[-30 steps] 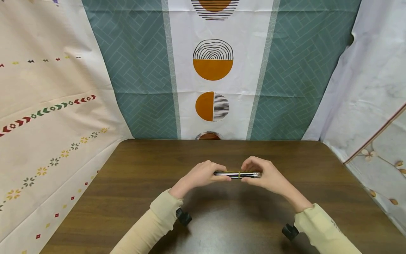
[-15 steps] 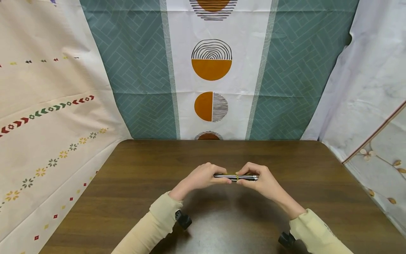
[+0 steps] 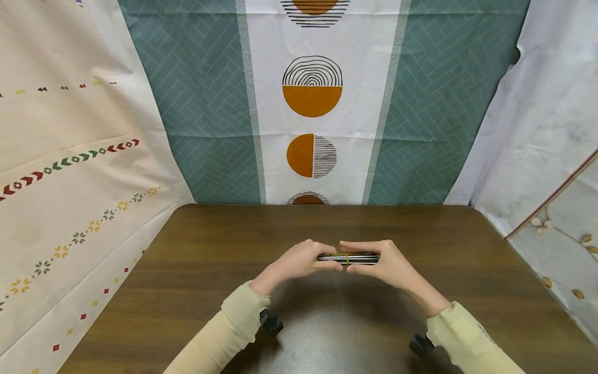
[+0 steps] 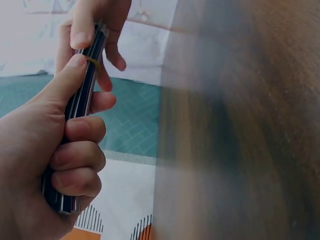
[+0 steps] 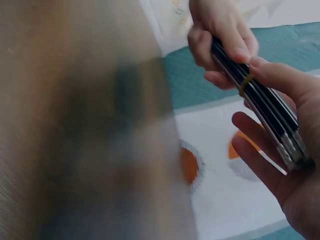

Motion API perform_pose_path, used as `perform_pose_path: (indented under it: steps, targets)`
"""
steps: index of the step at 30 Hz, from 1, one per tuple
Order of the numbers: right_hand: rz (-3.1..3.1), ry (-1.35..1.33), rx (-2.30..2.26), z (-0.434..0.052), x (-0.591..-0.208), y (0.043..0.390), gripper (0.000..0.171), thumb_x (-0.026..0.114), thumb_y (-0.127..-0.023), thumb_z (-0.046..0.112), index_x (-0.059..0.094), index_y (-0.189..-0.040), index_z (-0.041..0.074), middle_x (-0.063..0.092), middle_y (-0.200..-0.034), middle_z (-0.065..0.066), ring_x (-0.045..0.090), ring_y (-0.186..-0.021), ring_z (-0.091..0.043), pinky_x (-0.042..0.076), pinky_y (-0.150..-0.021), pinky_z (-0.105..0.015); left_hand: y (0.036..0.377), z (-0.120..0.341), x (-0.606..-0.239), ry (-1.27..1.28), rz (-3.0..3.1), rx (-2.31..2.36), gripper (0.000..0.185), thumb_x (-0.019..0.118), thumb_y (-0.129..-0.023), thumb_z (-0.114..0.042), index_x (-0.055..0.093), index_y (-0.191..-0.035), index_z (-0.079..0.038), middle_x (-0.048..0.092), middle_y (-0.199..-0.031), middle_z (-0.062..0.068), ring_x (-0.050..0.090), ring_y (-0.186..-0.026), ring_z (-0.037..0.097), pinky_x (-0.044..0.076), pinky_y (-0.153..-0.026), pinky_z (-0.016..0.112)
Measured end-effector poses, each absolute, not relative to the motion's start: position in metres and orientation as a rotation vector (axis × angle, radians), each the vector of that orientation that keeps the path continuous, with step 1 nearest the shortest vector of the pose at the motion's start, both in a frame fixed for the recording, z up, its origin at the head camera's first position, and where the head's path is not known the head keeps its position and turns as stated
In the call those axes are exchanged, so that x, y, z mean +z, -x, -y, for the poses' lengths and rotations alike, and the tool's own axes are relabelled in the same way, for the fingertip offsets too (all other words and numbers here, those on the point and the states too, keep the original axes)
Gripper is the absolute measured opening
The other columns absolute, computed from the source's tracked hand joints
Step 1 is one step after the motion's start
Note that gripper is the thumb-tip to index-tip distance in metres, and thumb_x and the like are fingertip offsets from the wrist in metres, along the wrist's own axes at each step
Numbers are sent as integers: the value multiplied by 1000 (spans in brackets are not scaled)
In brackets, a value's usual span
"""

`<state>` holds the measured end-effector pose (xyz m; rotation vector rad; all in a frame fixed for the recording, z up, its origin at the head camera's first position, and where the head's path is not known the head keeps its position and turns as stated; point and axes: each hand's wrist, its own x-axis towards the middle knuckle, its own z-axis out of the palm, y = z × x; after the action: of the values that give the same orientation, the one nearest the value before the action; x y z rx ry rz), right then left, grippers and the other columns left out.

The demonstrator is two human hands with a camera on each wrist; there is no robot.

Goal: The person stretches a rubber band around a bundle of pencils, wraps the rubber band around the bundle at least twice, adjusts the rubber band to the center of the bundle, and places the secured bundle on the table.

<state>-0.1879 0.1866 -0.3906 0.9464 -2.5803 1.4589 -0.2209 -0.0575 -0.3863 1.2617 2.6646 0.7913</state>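
A bundle of black striped pencils [image 3: 359,258] is held level a little above the brown table [image 3: 187,291]. A yellow rubber band [image 3: 348,258] circles its middle. My left hand [image 3: 299,259] grips the left end with fingers wrapped round it [image 4: 75,150], thumb reaching to the band [image 4: 92,61]. My right hand [image 3: 383,265] pinches the right half, thumb lying along the bundle [image 5: 265,105] up to the band [image 5: 246,82], fingers spread underneath. The metal-capped pencil ends [image 5: 295,152] stick out past the right palm.
Patterned cloths hang behind the table: teal and white with orange circles [image 3: 312,98] at the back, cream at the left [image 3: 70,182], pale marbled at the right [image 3: 546,130]. Small black wrist cameras [image 3: 271,322] sit under both cuffs.
My right hand has slid left along the bundle until its thumb meets the band, so the hands are closer. The bundle stays level; the left hand's grip is unchanged.
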Motion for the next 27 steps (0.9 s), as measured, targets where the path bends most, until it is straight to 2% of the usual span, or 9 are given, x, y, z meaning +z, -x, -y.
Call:
perform_pose_path:
  steps: [2, 5, 8, 11, 13, 18, 22, 27]
  targets:
    - [2573, -990, 1356, -189, -386, 190, 44, 81, -83, 26, 68, -125, 24, 73, -119, 2, 71, -99, -8, 56, -79, -25, 223, 59, -386, -1263, -2645, 826, 21, 63, -94, -46, 67, -92, -25, 53, -69, -14, 44, -60, 0, 37, -60, 17]
    - [2579, -1012, 1204, -191, -378, 192, 31, 81, -83, 24, 70, -112, 26, 73, -105, 8, 70, -92, -4, 55, -78, -24, 226, 61, -385, -1285, -2563, 885, 19, 62, -96, -41, 64, -90, -23, 46, -68, -11, 40, -59, 0, 35, -59, 18]
    - [2592, -1013, 1163, -193, -372, 193, 22, 81, -82, 20, 69, -100, 26, 73, -94, 11, 68, -84, -3, 54, -76, -24, 229, 64, -384, -1301, -2437, 941, 16, 62, -98, -35, 65, -97, -20, 47, -67, -9, 41, -56, 1, 37, -56, 19]
    - [2626, -1017, 1198, -194, -370, 193, 22, 81, -81, 15, 67, -94, 25, 72, -87, 9, 67, -77, -4, 53, -72, -24, 230, 68, -381, -1293, -2362, 953, 18, 62, -98, -32, 67, -106, -17, 50, -65, -6, 43, -46, 4, 40, -50, 20]
    - [2635, -1034, 1225, -194, -371, 193, 24, 81, -81, 10, 64, -91, 24, 71, -84, 8, 65, -73, -5, 52, -67, -24, 231, 70, -381, -1302, -2356, 948, 20, 63, -98, -32, 68, -111, -18, 56, -68, -6, 44, -47, 3, 41, -50, 20]
    - [2627, -1017, 1360, -192, -378, 193, 22, 80, -80, 10, 64, -89, 21, 70, -82, 3, 64, -67, -7, 50, -62, -24, 231, 69, -384, -1366, -2390, 935, 24, 64, -97, -32, 70, -115, -18, 64, -86, -7, 46, -65, 0, 39, -62, 17]
    - [2620, -934, 1477, -188, -382, 192, 18, 83, -80, 16, 68, -91, 20, 72, -86, -1, 64, -68, -9, 51, -61, -26, 231, 69, -385, -1364, -2376, 962, 25, 63, -97, -31, 70, -117, -17, 68, -92, -5, 48, -68, 1, 41, -64, 18]
    - [2608, -842, 1551, -184, -389, 188, 19, 84, -79, 21, 75, -97, 20, 75, -91, -1, 69, -74, -11, 55, -64, -27, 229, 68, -385, -1351, -2379, 962, 23, 65, -96, -30, 71, -113, -15, 69, -90, -2, 49, -68, 2, 41, -64, 17]
